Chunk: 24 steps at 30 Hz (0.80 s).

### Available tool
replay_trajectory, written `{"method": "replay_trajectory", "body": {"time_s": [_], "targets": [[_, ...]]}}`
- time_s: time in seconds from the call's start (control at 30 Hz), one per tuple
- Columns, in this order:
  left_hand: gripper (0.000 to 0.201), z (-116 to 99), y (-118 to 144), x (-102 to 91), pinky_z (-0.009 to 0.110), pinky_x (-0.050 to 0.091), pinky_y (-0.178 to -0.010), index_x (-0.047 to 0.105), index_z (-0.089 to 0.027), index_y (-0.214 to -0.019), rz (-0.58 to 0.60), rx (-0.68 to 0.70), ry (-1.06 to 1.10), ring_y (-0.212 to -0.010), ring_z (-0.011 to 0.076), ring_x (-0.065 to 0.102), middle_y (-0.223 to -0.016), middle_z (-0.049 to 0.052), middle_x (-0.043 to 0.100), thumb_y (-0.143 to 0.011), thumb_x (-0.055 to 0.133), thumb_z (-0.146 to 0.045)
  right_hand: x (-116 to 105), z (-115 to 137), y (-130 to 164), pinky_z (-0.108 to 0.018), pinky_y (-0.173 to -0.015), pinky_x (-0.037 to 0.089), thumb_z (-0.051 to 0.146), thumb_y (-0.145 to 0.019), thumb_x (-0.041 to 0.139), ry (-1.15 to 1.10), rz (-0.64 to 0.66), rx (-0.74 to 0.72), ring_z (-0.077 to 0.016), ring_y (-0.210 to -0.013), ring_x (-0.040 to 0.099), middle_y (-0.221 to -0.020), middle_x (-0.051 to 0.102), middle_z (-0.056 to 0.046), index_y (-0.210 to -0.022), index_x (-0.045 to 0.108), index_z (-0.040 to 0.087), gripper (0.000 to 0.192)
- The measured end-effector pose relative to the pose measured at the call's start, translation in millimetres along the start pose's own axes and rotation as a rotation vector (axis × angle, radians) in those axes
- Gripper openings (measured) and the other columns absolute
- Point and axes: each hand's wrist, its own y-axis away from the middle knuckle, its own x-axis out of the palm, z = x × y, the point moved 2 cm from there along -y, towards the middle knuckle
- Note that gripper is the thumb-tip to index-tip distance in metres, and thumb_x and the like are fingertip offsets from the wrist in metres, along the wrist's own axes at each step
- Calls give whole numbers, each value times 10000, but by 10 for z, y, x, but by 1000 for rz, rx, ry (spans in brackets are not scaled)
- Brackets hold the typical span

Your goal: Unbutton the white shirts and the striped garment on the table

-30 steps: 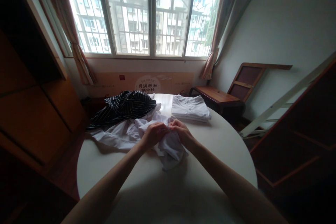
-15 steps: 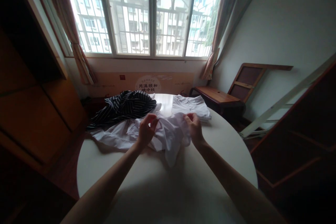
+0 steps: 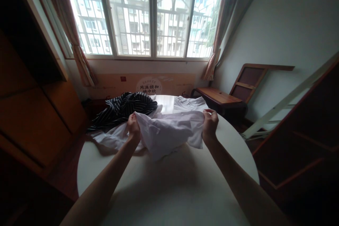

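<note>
Left hand and right hand each grip closed on thin, creased white fabric garment above round, smooth white bench.

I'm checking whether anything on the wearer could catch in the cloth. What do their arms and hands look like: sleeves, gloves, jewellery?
Both forearms are bare up to the bottom edge of the picture, with no sleeve in view. The left hand and right hand wear no gloves. No watch, bracelet or ring shows, though the dim light could hide a thin ring.

My left hand and right hand have moved apart from where they met, lifting the white shirt and stretching its edge taut between them above the table.
</note>
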Motion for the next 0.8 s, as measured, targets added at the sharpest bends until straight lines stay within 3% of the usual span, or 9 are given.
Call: {"method": "replay_trajectory", "body": {"time_s": [0.07,0.2,0.33,0.43,0.5,0.57,0.67,0.73,0.8], "targets": [[254,-72,119,128,186,302,-436,447,-171,-694,223,-99,61,-448,56,341,-550,-61,376,-757,472,-415,-16,38,-17,-268,-546,362,281,-711,471,182,100,-64,-124,-517,418,-594,471,22,-782,516,173,136],[297,-198,612,447,180,294,-441,556,-128,-674,890,-193,-80,-490,61,395,-571,-27,477,-731,545,-420,54,87,101,-353,-690,408,258,-728,510,492,276,-399,-204,-688,524,-711,568,-45,-904,544,163,203],[302,-176,1254,631,190,367,-565,632,-136,-804,1609,-54,-336,-599,85,473,-669,-3,559,-784,505,-409,219,13,401,-375,-811,420,311,-767,532,471,572,-616,-231,-894,545,-945,593,-106,-1074,493,152,348],[372,-117,1518,648,199,380,-575,650,-129,-808,1872,-72,-481,-580,90,486,-643,-1,563,-806,461,-450,317,-104,656,-379,-859,415,412,-730,587,508,834,-617,-245,-1011,520,-1096,555,-136,-1174,442,142,539],[461,-113,1512,646,204,396,-591,653,-132,-811,1867,-173,-432,-592,97,506,-661,11,586,-815,398,-516,346,-186,783,-385,-884,397,423,-704,613,602,938,-589,-259,-1063,490,-1150,528,-148,-1202,430,138,602],[538,-134,1361,640,210,409,-594,645,-128,-815,1725,-252,-328,-595,103,525,-671,25,600,-811,340,-571,358,-258,854,-360,-870,395,357,-735,589,706,1013,-546,-251,-1047,495,-1118,548,-142,-1153,482,135,485],[600,-182,940,569,208,379,-513,620,-110,-702,1292,-164,-368,-489,96,482,-548,13,550,-778,322,-624,371,-338,850,-292,-769,405,218,-803,474,847,1055,-468,-209,-902,549,-947,608,-115,-930,580,143,182],[610,-239,641,446,206,332,-474,576,-122,-550,978,-16,-557,-418,84,411,-441,-14,474,-759,330,-639,381,-370,773,-266,-696,393,180,-814,416,885,983,-383,-183,-781,563,-834,618,-95,-823,573,153,159],[635,-292,434,299,215,325,-486,527,-140,-432,880,27,-808,-386,87,397,-377,-18,434,-743,325,-656,384,-386,648,-253,-641,380,190,-812,389,824,849,-246,-166,-694,556,-757,613,-73,-797,548,158,163]]}}
